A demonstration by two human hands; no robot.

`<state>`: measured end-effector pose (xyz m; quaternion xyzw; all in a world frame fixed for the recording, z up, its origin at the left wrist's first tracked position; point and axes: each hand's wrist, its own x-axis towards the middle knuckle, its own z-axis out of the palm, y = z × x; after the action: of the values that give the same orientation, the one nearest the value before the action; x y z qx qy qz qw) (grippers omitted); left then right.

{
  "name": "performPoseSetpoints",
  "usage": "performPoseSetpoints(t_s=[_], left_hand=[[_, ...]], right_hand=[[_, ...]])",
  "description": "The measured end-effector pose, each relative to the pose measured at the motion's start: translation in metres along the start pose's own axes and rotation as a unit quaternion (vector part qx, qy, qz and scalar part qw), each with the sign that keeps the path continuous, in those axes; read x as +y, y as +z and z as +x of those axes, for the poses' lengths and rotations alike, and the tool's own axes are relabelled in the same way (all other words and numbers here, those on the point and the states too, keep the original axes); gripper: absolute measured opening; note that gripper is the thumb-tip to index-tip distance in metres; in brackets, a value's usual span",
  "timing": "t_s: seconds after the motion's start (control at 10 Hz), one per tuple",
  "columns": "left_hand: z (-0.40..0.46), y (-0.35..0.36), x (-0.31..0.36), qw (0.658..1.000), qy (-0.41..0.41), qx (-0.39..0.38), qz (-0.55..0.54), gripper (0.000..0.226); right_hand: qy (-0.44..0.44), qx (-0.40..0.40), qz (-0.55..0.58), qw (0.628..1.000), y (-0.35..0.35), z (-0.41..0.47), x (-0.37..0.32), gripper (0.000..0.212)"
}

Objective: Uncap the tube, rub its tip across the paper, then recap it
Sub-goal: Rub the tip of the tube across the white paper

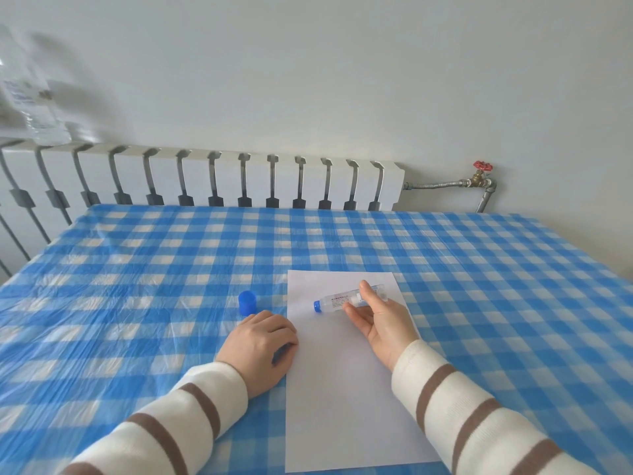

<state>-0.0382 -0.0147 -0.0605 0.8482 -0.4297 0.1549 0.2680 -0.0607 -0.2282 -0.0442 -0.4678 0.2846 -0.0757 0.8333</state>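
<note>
A clear tube with a blue tip lies almost flat over the upper part of the white paper, tip pointing left. My right hand pinches its rear half between thumb and fingers. The blue cap stands on the checked cloth left of the paper, off the tube. My left hand rests on the cloth just below the cap, fingers loosely curled, with its fingertips at the paper's left edge, holding nothing.
The table wears a blue and white checked plastic cloth. A white radiator runs along the far edge, with a pipe and red valve at its right. A clear plastic bag hangs at the upper left.
</note>
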Motion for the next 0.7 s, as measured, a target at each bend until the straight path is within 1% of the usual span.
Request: performPoseSetpoints(t_s=[0.2,0.5,0.7], left_hand=[[0.000,0.000,0.001,1.000,0.002,0.000,0.003,0.008],[-0.001,0.001,-0.001,1.000,-0.001,-0.002,0.001,0.008],[-0.001,0.002,-0.002,1.000,-0.007,-0.005,0.002,0.008]], right_hand=[[-0.006,0.013,0.015,1.000,-0.016,0.001,-0.008,0.024],[-0.005,0.047,0.012,0.999,-0.039,0.003,-0.019,0.032],[-0.014,0.060,0.020,0.998,-0.050,0.004,-0.026,0.032]])
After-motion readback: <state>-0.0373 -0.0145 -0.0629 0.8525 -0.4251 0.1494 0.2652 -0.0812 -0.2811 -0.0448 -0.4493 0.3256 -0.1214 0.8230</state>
